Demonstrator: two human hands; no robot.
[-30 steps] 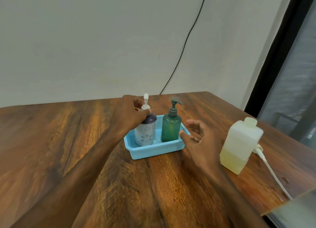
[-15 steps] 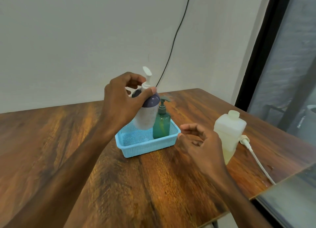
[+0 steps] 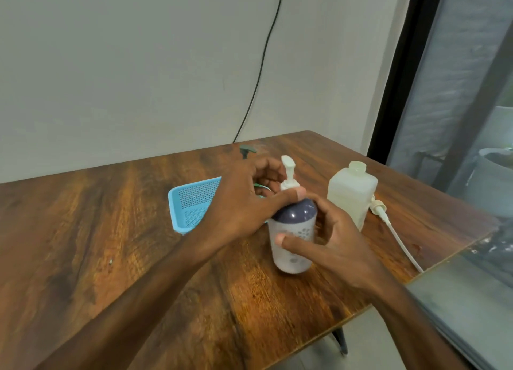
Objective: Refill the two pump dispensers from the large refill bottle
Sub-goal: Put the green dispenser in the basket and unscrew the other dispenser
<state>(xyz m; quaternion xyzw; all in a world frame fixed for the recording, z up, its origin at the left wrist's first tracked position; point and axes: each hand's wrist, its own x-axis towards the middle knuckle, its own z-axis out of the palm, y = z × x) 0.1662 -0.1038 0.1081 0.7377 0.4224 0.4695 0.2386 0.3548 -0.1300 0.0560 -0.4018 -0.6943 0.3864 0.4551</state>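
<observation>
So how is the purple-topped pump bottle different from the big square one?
The round white, purple-shouldered pump dispenser has a tall pump; the square cloudy refill bottle has a flat cap. The left hand and right hand hold the dispenser; the refill bottle stands untouched. Both are plastic.

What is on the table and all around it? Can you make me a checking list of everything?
Surface: wooden table, glossy brown grain.
Job's things: white-and-purple pump dispenser upright in front of the blue basket, pump on; green pump dispenser, only its pump head shows above the left hand; refill bottle to the right, capped.
Clutter: small pale speck on the table.
Grippers: left hand grips the white-and-purple pump dispenser at its neck; right hand holds its body.
Cables: black cable runs down the wall; white cord lies beside the refill bottle.
Surroundings: plain wall; dark-framed window on the right.
</observation>
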